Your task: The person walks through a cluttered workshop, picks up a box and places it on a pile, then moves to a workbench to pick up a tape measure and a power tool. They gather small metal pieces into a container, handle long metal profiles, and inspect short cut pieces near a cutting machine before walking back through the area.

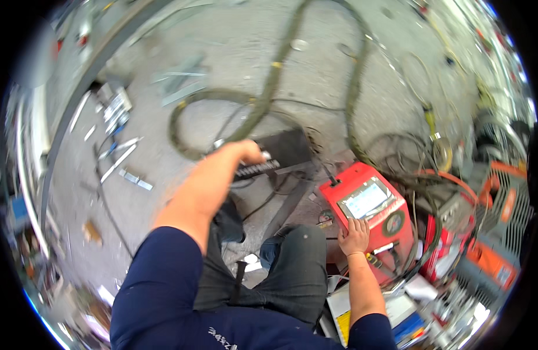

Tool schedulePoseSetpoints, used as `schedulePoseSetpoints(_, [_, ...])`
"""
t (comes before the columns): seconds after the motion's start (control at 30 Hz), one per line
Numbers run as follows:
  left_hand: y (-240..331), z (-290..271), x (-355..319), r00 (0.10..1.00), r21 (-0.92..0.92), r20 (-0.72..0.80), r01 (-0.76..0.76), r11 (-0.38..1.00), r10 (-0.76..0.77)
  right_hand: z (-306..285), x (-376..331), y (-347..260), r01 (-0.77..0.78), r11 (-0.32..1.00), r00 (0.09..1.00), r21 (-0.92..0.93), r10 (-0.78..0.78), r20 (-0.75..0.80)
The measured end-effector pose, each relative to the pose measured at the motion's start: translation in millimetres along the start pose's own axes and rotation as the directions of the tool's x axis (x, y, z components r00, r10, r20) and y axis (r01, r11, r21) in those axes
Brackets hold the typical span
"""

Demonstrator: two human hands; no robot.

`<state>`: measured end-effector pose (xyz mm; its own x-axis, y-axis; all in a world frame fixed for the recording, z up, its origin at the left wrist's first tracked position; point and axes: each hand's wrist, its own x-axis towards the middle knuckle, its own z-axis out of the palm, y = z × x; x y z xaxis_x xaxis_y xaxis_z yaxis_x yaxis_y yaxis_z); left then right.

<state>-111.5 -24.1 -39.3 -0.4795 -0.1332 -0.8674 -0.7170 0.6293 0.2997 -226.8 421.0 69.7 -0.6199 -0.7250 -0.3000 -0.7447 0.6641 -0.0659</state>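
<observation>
My left hand [250,153] is closed on the left end of a black, box-shaped thing [287,150] with a row of pale marks along its near side. Motion blurs this spot a little, and most of the fingers are hidden. My right hand [355,235] lies with its fingers stretched out on the red machine [391,214], just below its lit screen [365,199]. A round dark dial [393,223] sits on that machine, right of the hand.
A thick olive-green hose [269,81] loops over the grey floor ahead. Grey-and-orange machines [496,256] stand at the right among cables. Metal strips [118,163] and glass-like pieces [184,87] lie at the left. A curved dark metal bar [76,105] runs along the left side.
</observation>
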Motion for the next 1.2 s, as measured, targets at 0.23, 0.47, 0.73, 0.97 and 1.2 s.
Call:
schedulePoseSetpoints(0.23, [-62, 96, -205, 0.986, -0.263, 0.017, 0.162, 0.951, -0.163, -98, 17, -86, -0.212, 0.952, 0.955, 0.22, 0.154, 0.252])
schedulePoseSetpoints(0.47, [-141, 127, -433, 0.964, -0.475, 0.074, 0.259, 0.841, -0.255, -238, -60, -181, 0.051, 0.898, 0.8, 0.438, -0.299, 0.52])
schedulePoseSetpoints(0.73, [-220, 188, -596, 0.743, -0.81, 0.156, 0.473, 0.346, -0.651, -333, 9, -178, 0.065, 0.975, 0.712, 0.211, -0.193, 0.675])
schedulePoseSetpoints(0.97, [-294, 238, -695, 0.636, -0.929, 0.198, 0.365, 0.065, -0.746, -375, 101, -374, -0.175, 0.857, 0.759, 0.484, -0.196, 0.621])
schedulePoseSetpoints(1.2, [-263, 255, -761, 0.616, -0.895, 0.419, 0.155, -0.419, -0.667, -369, 236, -600, 0.012, 0.967, 0.668, 0.255, -0.197, 0.718])
